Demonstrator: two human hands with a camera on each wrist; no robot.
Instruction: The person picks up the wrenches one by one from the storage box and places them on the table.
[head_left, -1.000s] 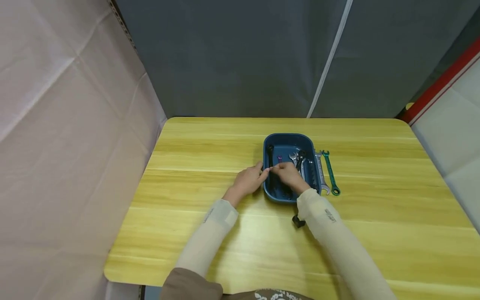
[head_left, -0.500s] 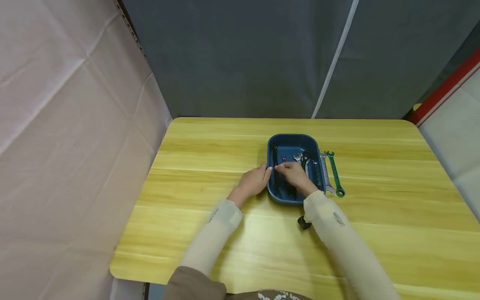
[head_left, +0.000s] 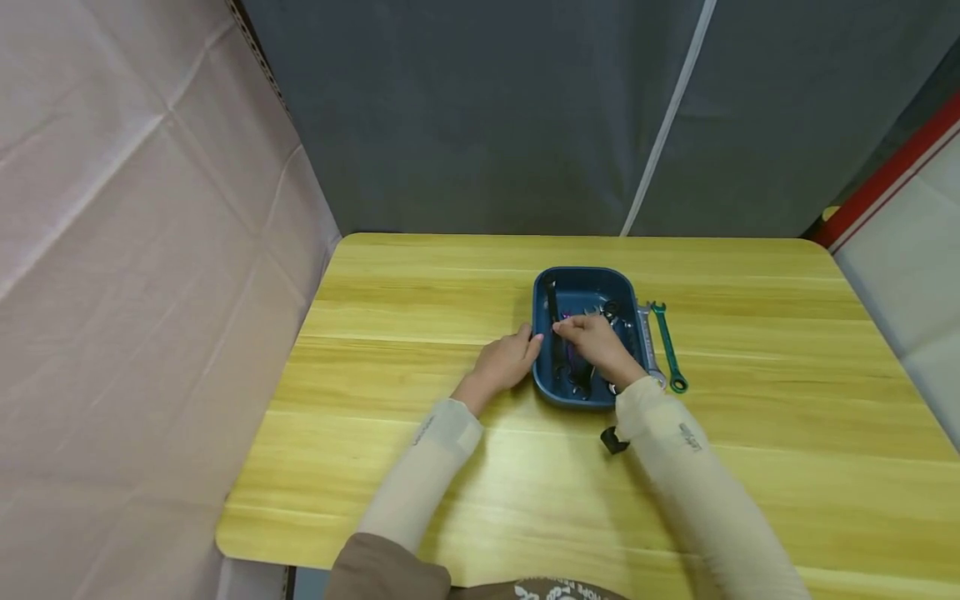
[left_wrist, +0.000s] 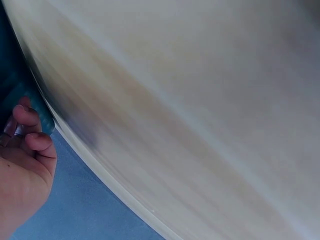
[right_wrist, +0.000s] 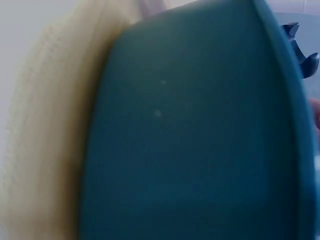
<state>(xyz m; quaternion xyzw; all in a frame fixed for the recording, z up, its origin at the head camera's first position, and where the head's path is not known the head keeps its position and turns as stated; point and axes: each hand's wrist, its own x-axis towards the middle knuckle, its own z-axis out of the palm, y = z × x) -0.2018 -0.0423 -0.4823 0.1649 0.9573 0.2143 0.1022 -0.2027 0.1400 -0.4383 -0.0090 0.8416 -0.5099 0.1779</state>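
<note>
My left hand (head_left: 504, 360) grips the left side of a blue plastic bin (head_left: 581, 269), thumb at the rim. In the left wrist view its fingers curl against the bin's wall (left_wrist: 41, 107). Reaching into the bin, my right hand (head_left: 600, 346) pinches a black wrench (head_left: 552, 300) that lies lengthwise near the left wall. In the right wrist view an open-ended black wrench head (right_wrist: 309, 65) shows above the rim, with a fingertip (right_wrist: 316, 112) below it. A small purple wrench (head_left: 566, 316) and several silver and black wrenches lie in the bin, partly hidden by my right hand.
Just right of the bin, a silver wrench (head_left: 648, 340) and a green wrench (head_left: 667, 346) lie side by side on the wooden table (head_left: 420, 292). A grey curtain (head_left: 480, 125) hangs behind the table, and pale cloth (head_left: 150, 292) hangs at the left.
My right hand has shifted slightly to the right and away from my left thumb, uncovering more of the bin's near end. The black wrench has shifted slightly. My left hand stays at the rim.
</note>
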